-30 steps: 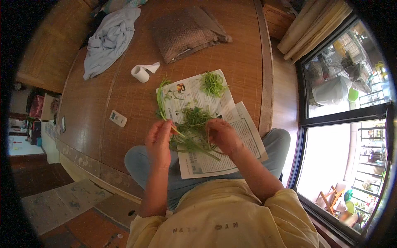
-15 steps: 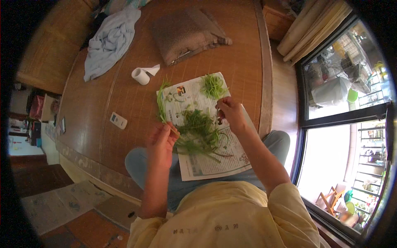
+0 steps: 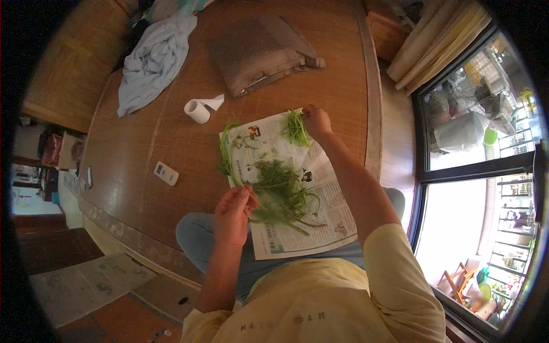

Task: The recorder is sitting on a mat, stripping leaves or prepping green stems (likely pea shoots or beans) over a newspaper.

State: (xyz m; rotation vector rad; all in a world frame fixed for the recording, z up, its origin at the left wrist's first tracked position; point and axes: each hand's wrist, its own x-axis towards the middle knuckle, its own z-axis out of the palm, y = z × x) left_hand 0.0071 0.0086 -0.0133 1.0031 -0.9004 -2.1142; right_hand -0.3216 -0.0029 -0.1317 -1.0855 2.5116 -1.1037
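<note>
Loose heap of dark green leafy stalks point(image 3: 278, 182) on white printed paper newspaper point(image 3: 331, 200), left hand point(image 3: 232, 207) at newspaper's left edge, grip closed on thin pale stem point(image 3: 254, 198), right hand point(image 3: 316, 121) at newspaper's far right corner beside light-green stems point(image 3: 294, 129), its grip unclear.

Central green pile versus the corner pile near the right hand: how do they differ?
The central pile spreads wider; the corner pile is smaller. The central pile is darker and leafier, while the corner pile is paler and looks mostly like stems. The right hand is at the corner pile, away from the central pile. Both are greens on newspaper.
</note>
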